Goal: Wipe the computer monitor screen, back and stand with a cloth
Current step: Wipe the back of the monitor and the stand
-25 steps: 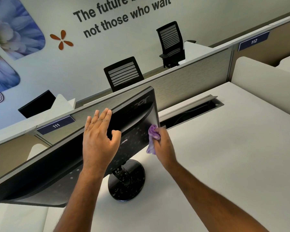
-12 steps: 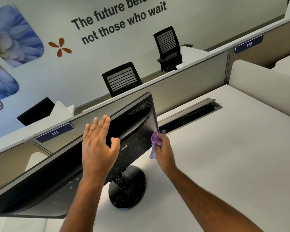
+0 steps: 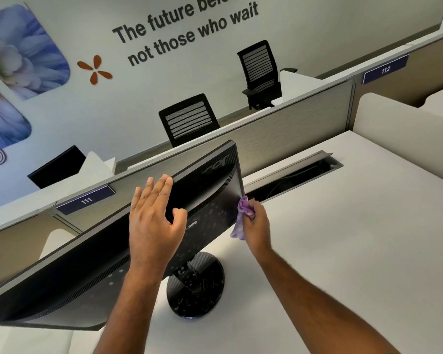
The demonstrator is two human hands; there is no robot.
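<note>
A black monitor (image 3: 82, 254) stands on the white desk with its back toward me, and its screen is hidden. Pale specks dot the lower back and the round black stand base (image 3: 202, 290). My left hand (image 3: 155, 223) lies flat against the monitor's back with straight fingers reaching its top edge. My right hand (image 3: 257, 226) grips a bunched purple cloth (image 3: 242, 213) and holds it against the monitor's right edge, near the lower corner.
A white desk (image 3: 343, 238) spreads to the right, with an open cable slot (image 3: 299, 175) behind the monitor. A grey partition (image 3: 279, 134) labelled 111 and 112 runs along the back. Two black office chairs (image 3: 189, 118) stand beyond it.
My right hand with the cloth has moved a little along the monitor's right edge. The left hand has stayed flat on the back.
</note>
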